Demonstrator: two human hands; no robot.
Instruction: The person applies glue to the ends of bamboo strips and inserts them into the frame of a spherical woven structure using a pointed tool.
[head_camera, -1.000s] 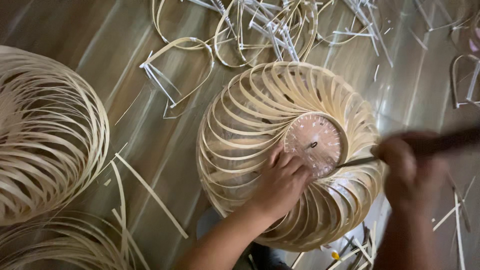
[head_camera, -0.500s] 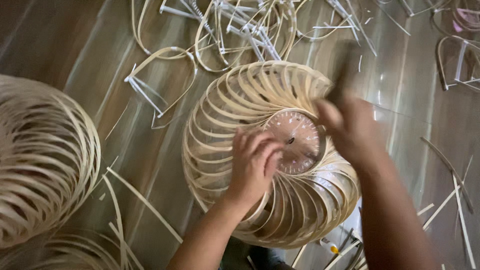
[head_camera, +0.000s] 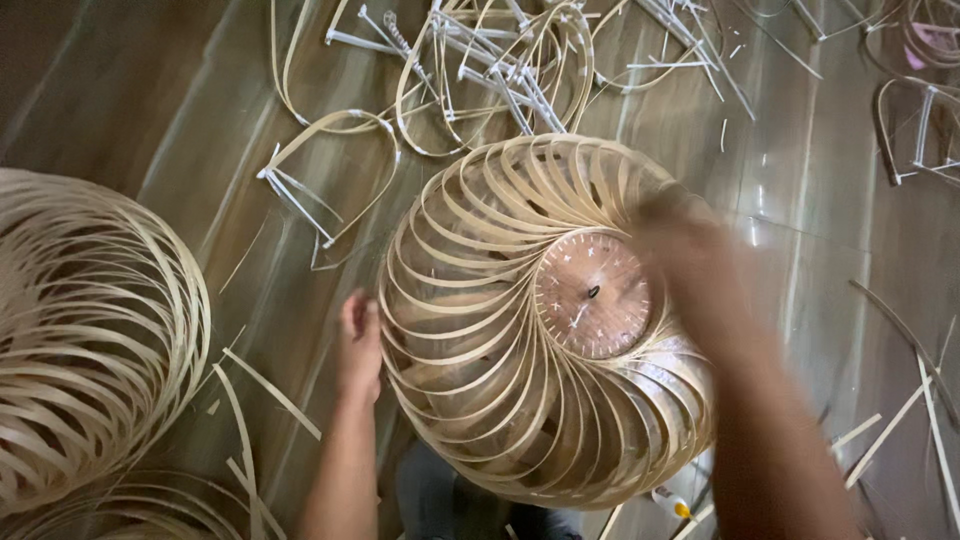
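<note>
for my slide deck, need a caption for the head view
Left hand steadies a spiral bamboo-strip lampshade while the blurred right hand reaches over it.

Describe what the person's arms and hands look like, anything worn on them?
Both forearms are bare, with no sleeves in view. The left hand shows no glove, ring or watch. The right hand is motion-blurred, so small items cannot be told, but no glove shows.

Head view, close, straight down

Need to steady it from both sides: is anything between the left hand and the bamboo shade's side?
Nothing visible: the left hand lies right at the outer strips of the bamboo shade. The right hand is blurred over its other side.
</note>
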